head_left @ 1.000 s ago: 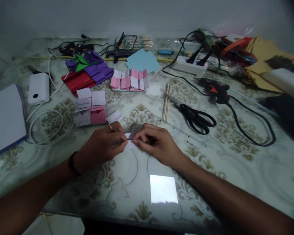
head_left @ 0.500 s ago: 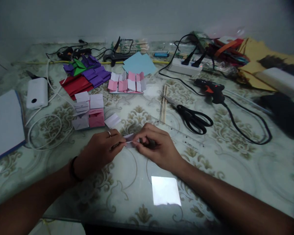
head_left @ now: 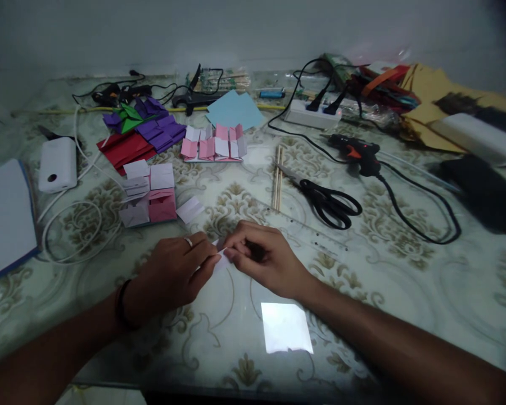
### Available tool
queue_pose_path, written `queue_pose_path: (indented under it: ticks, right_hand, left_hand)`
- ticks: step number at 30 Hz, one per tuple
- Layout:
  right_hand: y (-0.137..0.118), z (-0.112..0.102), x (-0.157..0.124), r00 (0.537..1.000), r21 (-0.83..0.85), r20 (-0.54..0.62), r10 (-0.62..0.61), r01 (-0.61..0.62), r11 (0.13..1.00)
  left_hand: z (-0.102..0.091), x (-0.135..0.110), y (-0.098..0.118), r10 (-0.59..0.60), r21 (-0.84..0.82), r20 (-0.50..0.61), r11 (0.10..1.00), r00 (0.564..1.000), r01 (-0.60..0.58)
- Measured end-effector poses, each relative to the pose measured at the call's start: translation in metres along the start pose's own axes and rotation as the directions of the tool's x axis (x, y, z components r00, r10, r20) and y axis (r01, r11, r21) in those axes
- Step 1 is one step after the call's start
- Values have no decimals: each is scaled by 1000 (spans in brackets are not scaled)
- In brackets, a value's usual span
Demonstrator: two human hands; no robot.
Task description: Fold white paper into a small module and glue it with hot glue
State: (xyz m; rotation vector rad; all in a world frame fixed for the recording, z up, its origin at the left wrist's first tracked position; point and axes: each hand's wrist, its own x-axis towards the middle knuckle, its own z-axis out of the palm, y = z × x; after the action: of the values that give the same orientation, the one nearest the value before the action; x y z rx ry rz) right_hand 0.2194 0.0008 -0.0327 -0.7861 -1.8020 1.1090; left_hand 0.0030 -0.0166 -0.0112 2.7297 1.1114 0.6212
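Dim light; square white glare [head_left: 287, 328] on tabletop [head_left: 231, 337]; far right blurred, top-right corner dark.

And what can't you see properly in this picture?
Head view, all of these:
Small paper: mostly hidden by the left hand and right hand, so its folds can't be told.
White sheet: cut off by the left edge.
Clear ruler: print too small to read.
Black thing at right: too dark and blurred to name.

A small pale paper [head_left: 222, 262] is pinched by the left hand [head_left: 179, 267] and right hand [head_left: 267, 256] at a patterned table [head_left: 219, 360]; black-handled scissors [head_left: 311, 190] and a glue gun [head_left: 366, 157] are laid out at right.
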Motion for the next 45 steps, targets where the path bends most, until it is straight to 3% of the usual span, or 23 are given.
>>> queue_pose_path:
  ticks: [4,11,16,19,22,27,33,38,42,45]
  right_hand:
    - [2,0,-1,995,102,16,96,-98,990]
    - [7,1,-3,974,180,74,214,-224,958]
    - [8,1,-2,966,235,67,249,-258,937]
    - [6,-1,-2,970,222,48,240,-244,944]
    - [3,-2,-1,978,191,42,207,-211,959]
    - [2,-1,0,995,10,53,88,-89,996]
    - [4,2,-3,982,35,5,188,-188,982]
    - [1,0,-2,980,-19,-60,190,-192,981]
    - [2,1,-1,998,-138,-39,45,-50,989]
    - [4,3,-2,1000,-138,14,-26,28,990]
  left_hand:
    - [-1,-1,1,-14,-18,19,1000,1000,14]
    - [1,-1,0,16,-67,-45,998,999,-19]
    - [-4,-1,0,-17,-66,-56,998,998,13]
    - [-6,-1,-1,-67,-45,-55,997,996,64]
    - [-4,-1,-3,-38,-56,-28,998,999,36]
    - [2,-2,-4,-30,-100,0,995,1000,29]
    - [-6,4,-6,-189,-241,-5,953,982,182]
    - [-8,9,-15,-248,-326,3,916,969,235]
    - [-7,8,-14,-182,-293,-31,942,983,165]
    - [-7,6,-8,-149,-259,-24,956,989,138]
